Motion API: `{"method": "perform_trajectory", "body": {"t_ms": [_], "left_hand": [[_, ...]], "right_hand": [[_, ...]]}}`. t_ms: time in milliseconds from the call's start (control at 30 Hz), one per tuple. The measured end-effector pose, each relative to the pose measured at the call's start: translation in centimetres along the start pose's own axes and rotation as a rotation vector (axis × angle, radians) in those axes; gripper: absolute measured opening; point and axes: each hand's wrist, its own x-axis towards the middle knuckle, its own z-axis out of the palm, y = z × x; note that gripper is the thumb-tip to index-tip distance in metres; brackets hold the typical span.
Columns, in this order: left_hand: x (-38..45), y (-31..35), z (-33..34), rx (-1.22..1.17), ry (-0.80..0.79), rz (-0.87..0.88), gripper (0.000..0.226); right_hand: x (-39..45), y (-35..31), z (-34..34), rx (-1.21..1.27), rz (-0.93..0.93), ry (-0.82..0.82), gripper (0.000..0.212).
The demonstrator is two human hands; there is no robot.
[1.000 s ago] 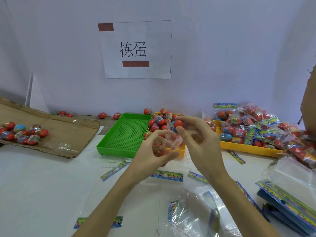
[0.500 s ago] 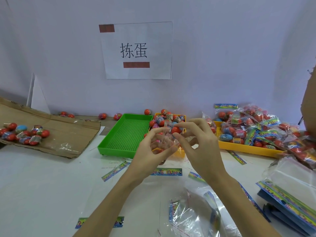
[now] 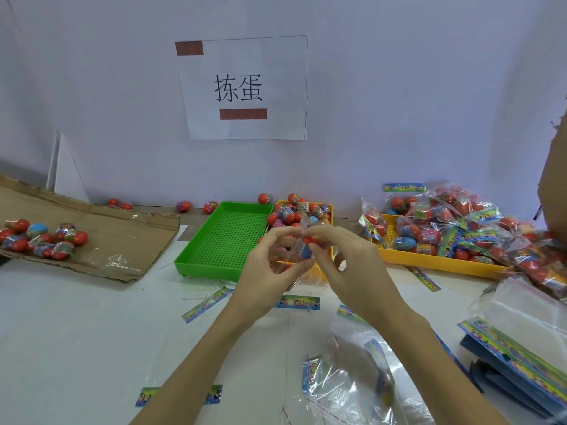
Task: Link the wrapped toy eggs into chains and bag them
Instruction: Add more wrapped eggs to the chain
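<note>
1. The wrapped toy egg (image 3: 303, 248), red on top and blue below in clear film, sits between my two hands, raised above the table (image 3: 76, 348) in front of the trays.
2. My left hand (image 3: 270, 271) has its fingers curled toward the egg from the left; thumb and fingertips pinch its crinkled wrapper.
3. My right hand (image 3: 349, 265) closes on the same egg from the right, fingers bent over its top, pinching the film where it meets the left fingertips.
4. Behind the hands stands a yellow tray (image 3: 329, 210) heaped with loose wrapped eggs (image 3: 294, 211), touching the green tray (image 3: 227, 237) on its left, whose perforated floor is bare.
5. A second yellow tray (image 3: 429, 260) to the right carries filled bags (image 3: 445, 222) of eggs with colourful header cards, spilling toward the right edge.
6. On the flattened cardboard (image 3: 116, 237) at far left lies a cluster of eggs (image 3: 43, 237); a few more rest by the wall.
7. An open clear bag (image 3: 346, 384) lies on the table under my right forearm, and a stack of header cards (image 3: 515, 363) sits at lower right.
8. A paper sign (image 3: 245, 87) with two printed characters hangs on the wall.
</note>
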Motion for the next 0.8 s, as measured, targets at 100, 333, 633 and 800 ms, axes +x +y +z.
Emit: {"method": "perform_trajectory", "body": {"t_ms": [100,333,633,800], "left_hand": [[0.0,0.0,-0.1,0.017,0.008,-0.006,0.043],[0.1,-0.3,-0.5,0.088,-0.011,-0.021,0.043],[0.0,-0.3,-0.7,0.029,-0.085,-0.054,0.041],[0.0,-0.5,-0.6,0.083,-0.097,-0.022,0.044]], "right_hand": [[0.0,0.3,0.2,-0.024,0.026,-0.069,0.022],[-0.1,0.3,-0.1,0.037,0.045,-0.196,0.033],[-0.1,-0.5,-0.5,0.177,0.080,-0.210,0.015],[-0.1,-0.6,-0.3,0.157,0.083,-0.235,0.013]]}}
